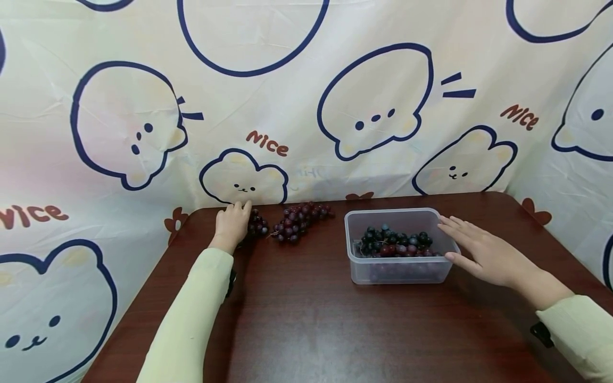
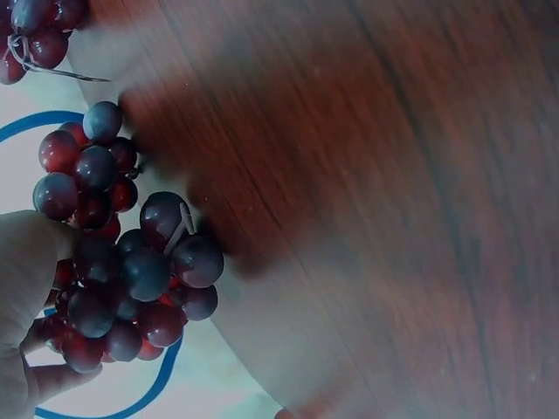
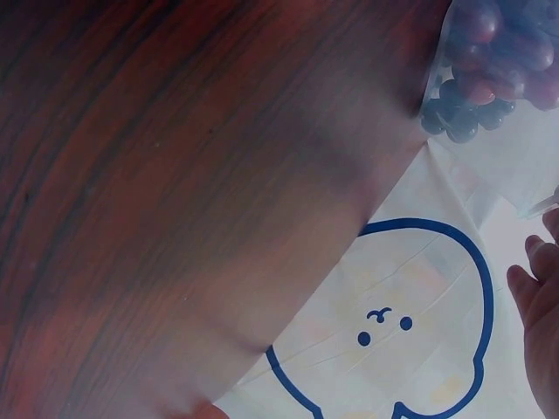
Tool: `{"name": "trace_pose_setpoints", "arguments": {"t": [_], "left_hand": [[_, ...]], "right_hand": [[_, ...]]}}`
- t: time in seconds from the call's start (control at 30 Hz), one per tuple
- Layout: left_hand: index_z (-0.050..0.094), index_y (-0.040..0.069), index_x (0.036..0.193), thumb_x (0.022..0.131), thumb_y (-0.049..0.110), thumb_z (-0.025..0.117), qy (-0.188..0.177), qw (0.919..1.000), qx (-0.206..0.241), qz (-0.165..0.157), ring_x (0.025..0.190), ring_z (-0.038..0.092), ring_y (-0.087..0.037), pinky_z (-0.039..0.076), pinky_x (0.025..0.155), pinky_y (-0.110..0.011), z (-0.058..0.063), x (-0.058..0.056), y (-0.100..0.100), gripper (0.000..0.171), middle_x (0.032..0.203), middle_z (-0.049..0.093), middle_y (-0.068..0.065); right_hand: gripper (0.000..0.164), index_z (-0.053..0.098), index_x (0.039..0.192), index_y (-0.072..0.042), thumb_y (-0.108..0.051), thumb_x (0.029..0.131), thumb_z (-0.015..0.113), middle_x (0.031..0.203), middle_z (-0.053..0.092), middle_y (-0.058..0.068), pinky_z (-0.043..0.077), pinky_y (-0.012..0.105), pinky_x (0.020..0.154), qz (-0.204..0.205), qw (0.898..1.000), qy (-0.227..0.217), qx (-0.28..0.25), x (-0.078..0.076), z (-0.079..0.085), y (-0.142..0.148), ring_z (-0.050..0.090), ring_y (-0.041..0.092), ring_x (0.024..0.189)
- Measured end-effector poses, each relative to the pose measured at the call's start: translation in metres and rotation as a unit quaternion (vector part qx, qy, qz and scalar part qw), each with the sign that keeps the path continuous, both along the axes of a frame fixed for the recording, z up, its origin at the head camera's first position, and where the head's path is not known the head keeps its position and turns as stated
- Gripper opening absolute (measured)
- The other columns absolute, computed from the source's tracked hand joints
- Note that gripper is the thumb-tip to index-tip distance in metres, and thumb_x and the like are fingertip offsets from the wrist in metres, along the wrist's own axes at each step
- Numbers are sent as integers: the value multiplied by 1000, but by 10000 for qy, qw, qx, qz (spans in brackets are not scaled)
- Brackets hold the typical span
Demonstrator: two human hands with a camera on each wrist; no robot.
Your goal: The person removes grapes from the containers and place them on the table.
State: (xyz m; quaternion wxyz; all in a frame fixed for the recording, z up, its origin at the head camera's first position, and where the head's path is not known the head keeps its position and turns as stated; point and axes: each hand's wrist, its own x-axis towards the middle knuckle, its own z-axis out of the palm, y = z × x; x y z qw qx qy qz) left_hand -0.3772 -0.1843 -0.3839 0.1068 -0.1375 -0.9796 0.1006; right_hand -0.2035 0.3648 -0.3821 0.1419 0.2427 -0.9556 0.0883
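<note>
At the back left of the table, my left hand (image 1: 232, 226) grips a bunch of dark red grapes (image 2: 131, 292). In the left wrist view its thumb and fingers close around one side of the bunch, and part of the grapes is hidden behind the hand. Another bunch of red grapes (image 1: 299, 221) lies just to the right of it. A clear plastic container (image 1: 397, 271) holds dark and red grapes (image 1: 395, 242). Against the container's right rim rests my right hand (image 1: 483, 252), fingers straight and thumb held apart.
All of this stands on a dark brown wooden table (image 1: 306, 319). A pale cloth (image 1: 306, 106) printed with blue-outlined cartoon animals hangs behind the table's back edge and along both sides.
</note>
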Motion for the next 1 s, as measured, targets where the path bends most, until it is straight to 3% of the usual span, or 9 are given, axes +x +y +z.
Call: {"name": "trace_pose_setpoints", "arguments": {"t": [0.43,0.6,0.83,1.0], "left_hand": [[34,0,148,98,-4,49,-222,9997,-7,-113,122,43,-43,43,90,-56,0,2,-4,52,130,48,-27],[40,1,145,99,-3,48,-244,9996,12,-150,120,45,-43,43,90,-56,-2,2,-5,48,131,49,-26],[44,1,143,98,-1,50,-275,9993,130,-195,118,48,-43,44,89,-56,-3,2,-5,45,130,50,-26],[45,1,141,98,-1,51,-198,9994,141,-244,116,49,-44,45,87,-56,-4,3,-6,43,128,50,-27]], "right_hand": [[67,42,148,-9,-38,92,64,151,36,17,14,36,115,-50,10000,13,-40,0,1,0,32,38,138],[67,43,147,-8,-38,91,65,152,36,17,13,34,115,-52,10000,29,-59,0,1,0,33,39,137],[66,42,147,-9,-38,92,64,152,35,16,20,43,114,-47,10000,-19,-39,0,1,-1,32,39,138],[66,43,147,-9,-38,92,64,152,36,16,19,41,115,-40,10000,-15,-77,0,2,-2,33,40,137]]}}
